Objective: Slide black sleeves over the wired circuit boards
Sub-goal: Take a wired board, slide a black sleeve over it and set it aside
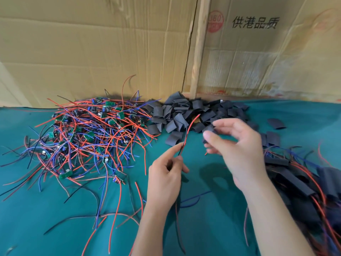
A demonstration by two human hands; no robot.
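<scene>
left hand (pixel 166 174) pinching red and black wires (pixel 188 133) upright, right hand (pixel 238 145) blurred, fingers curled on a black sleeve (pixel 208 129), sleeve pile (pixel 186 111) just beyond both hands, tangled circuit boards (pixel 88 130) left of left hand, sleeved boards (pixel 295 182) right of right hand

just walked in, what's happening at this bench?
A person is sleeving wired circuit boards. The left hand pinches a red and black wire pair that stands up from its fingers. The right hand is blurred; it seems to hold a black sleeve, not yet on the wires. Unsleeved boards lie piled at left on the green cloth, loose sleeves at the back, sleeved ones at right.
</scene>
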